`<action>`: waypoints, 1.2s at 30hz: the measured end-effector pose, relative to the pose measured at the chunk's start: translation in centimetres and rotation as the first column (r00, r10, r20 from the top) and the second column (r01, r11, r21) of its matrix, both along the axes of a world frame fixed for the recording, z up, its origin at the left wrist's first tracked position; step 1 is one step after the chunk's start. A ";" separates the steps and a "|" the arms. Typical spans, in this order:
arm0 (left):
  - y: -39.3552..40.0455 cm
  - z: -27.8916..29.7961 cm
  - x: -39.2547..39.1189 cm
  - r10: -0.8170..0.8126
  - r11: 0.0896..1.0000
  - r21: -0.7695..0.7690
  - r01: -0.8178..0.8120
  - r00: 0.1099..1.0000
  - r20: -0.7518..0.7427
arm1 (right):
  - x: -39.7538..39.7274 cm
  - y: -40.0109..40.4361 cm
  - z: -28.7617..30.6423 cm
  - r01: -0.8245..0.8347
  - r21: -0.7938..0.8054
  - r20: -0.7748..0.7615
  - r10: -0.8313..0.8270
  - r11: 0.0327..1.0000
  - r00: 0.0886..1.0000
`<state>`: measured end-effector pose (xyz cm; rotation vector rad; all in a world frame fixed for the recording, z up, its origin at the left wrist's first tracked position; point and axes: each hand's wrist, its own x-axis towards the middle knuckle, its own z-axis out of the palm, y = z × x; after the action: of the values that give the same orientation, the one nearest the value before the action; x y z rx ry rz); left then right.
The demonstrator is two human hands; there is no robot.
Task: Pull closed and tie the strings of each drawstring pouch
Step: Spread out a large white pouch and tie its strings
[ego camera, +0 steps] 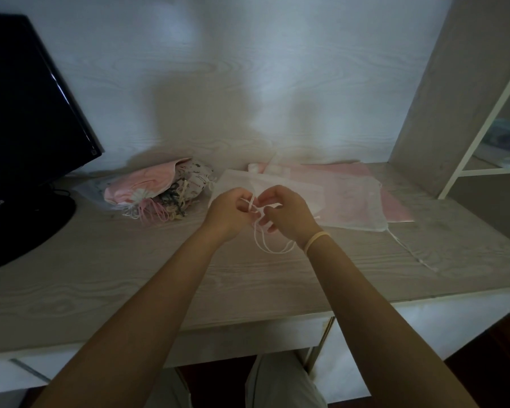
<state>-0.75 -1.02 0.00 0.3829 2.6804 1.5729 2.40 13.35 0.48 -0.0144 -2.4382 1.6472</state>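
Two hands (233,213) (286,213), one monitor (27,113), one desk (130,275).

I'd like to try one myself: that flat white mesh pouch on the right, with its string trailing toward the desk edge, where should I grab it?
Probably pinch the trailing string from above: it lies loose on the desk, clear of the white mesh pouch.

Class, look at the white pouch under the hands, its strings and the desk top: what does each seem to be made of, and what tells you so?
White pouch: probably thin, sheer fabric such as mesh or organza; the pink beneath shows through.
Strings: seemingly soft white cord, hanging in limp loops from the left hand and right hand.
Desk top: pale wood grain, matte; real wood or printed laminate cannot be told.
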 end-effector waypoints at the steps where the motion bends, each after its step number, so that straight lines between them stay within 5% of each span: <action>1: 0.1 0.0 0.1 -0.007 1.000 -0.014 0.006 1.000 -0.016 | 0.0 -0.1 0.0 -0.019 -0.016 0.006 0.019 1.000 1.000; 15: -0.3 -0.4 -0.6 0.013 0.997 -0.074 -0.026 0.984 -0.177 | -1.2 0.1 -0.9 -0.010 0.236 -0.009 0.012 0.972 1.000; 28: 0.8 -2.0 -0.9 0.128 0.990 -0.015 -0.142 0.926 -0.356 | -1.7 -0.6 -1.1 0.048 0.142 0.095 -0.062 0.989 0.994; 36: 1.3 -1.5 -0.7 0.203 0.970 0.172 -0.169 0.958 -0.203 | -1.4 -0.6 -0.8 0.063 0.002 0.065 -0.063 0.998 0.996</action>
<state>-1.42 0.25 -1.47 0.3332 2.8398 1.9035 1.01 12.71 -0.31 -0.1459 -2.4578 1.6449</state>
